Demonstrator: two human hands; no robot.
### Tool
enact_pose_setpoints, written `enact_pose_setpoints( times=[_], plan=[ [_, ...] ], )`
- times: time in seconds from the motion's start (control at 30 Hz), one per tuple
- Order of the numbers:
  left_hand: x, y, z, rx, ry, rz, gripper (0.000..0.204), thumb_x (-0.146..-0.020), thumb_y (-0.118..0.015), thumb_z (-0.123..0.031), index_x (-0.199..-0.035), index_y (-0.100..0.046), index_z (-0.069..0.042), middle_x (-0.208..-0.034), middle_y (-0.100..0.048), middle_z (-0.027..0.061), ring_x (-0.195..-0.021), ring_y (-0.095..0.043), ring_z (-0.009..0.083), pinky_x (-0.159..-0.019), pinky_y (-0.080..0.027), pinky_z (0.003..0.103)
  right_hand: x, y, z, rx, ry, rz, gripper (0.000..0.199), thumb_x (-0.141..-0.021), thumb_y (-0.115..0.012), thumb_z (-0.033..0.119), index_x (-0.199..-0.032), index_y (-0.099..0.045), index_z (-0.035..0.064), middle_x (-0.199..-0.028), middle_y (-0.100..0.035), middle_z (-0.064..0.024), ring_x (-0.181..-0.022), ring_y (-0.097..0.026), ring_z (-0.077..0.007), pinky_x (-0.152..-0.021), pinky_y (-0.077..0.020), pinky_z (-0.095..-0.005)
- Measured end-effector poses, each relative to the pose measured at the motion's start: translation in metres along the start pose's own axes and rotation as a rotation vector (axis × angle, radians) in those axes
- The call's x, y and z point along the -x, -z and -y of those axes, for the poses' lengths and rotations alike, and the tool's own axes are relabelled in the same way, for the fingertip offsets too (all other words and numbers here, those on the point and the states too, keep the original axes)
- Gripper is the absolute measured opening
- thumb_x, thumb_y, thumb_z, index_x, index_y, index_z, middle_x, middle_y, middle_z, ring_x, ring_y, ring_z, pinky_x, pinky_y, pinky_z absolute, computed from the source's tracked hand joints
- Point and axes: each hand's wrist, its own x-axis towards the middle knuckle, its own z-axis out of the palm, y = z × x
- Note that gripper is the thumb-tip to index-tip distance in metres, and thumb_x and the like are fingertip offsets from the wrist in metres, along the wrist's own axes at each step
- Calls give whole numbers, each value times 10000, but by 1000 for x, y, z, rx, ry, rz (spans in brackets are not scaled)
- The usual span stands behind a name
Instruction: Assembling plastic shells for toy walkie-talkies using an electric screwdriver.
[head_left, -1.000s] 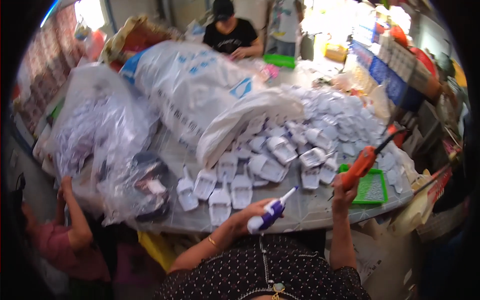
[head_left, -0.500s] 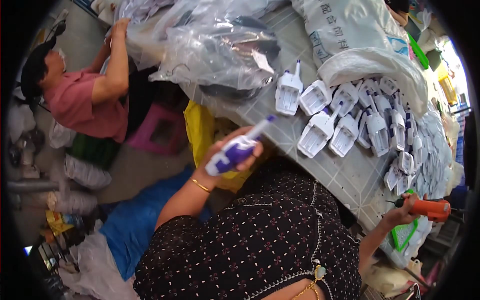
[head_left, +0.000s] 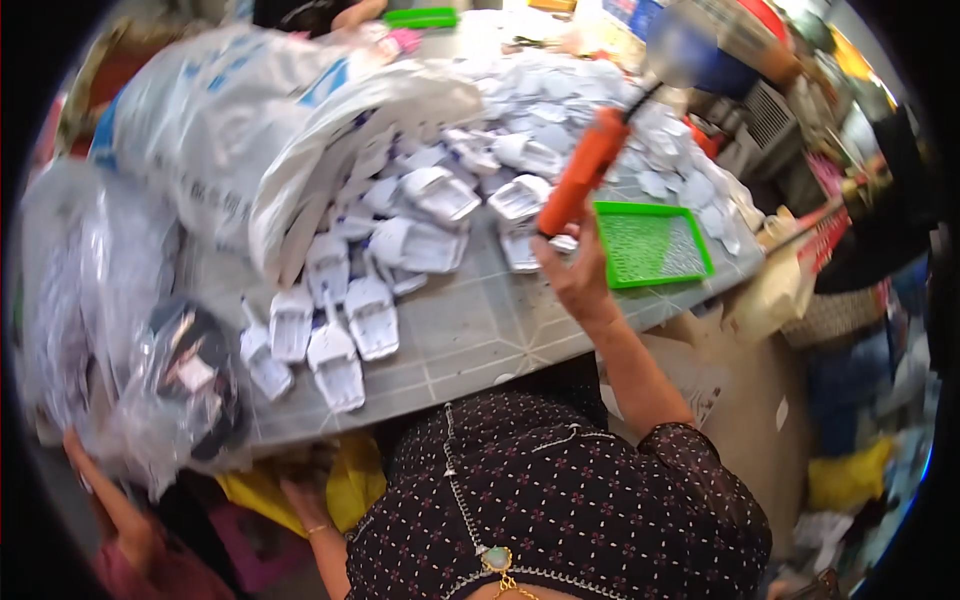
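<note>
My right hand is raised over the table's near edge, closed at the lower end of an orange electric screwdriver. The tool tilts up and away, its thin dark end pointing to the far right. My left hand is low, below the table edge and beside a yellow sack. It is dim and blurred, so its fingers and anything in them cannot be made out. White plastic housings with open compartments, such as this one, lie left of my right hand.
A green mesh basket sits right of my right hand. Flat pale pieces heap behind. A large white woven sack spills housings onto the tiled table. Clear plastic bags lie at left, near another person's arm.
My view has swung to the right. My right hand has lifted the screwdriver from beside the table to above it. My left hand, which held a white and purple device, has dropped beside the yellow sack.
</note>
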Motion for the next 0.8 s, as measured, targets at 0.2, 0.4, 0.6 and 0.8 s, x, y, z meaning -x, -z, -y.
enact_pose_setpoints(
  times=[0.2, 0.4, 0.6, 0.8],
  plan=[
    [-34, 111, -19, -637, -560, -235, 514, -1011, -554, -266, -1419, -474, 35, -1396, -536, 131, -1134, -607, 271, -1010, -501, 352, 0, 57, -38, 157, -45, -91, 391, -876, -650, 77, -1263, -610, 44, -1230, -664, -80, -1100, -640, -192, -931, -475, -340],
    [11, -21, 21, -1059, -704, -373, 430, -986, -580, -147, -1379, -536, 21, -1304, -599, 126, -1104, -610, 262, -997, -484, 338, -92, 101, -180, 548, -143, 1, 304, -859, -647, 134, -1155, -680, 69, -1148, -691, -138, -1035, -670, -267, -923, -505, -377],
    [59, -77, 53, -1196, -674, -310, 298, -947, -640, -61, -1225, -621, 44, -1098, -674, 99, -929, -635, 176, -803, -514, 296, -144, 91, -253, 959, -134, 197, 228, -850, -631, 180, -1030, -690, 54, -1087, -682, -187, -988, -665, -377, -884, -528, -465],
    [102, -215, 72, -1354, -623, -75, 144, -950, -645, -54, -1064, -675, 29, -875, -680, 44, -786, -615, 106, -708, -496, 243, -143, 129, -252, 893, -29, 88, 175, -924, -557, 151, -1000, -655, 28, -935, -695, -209, -858, -693, -379, -764, -541, -477]
  ],
)
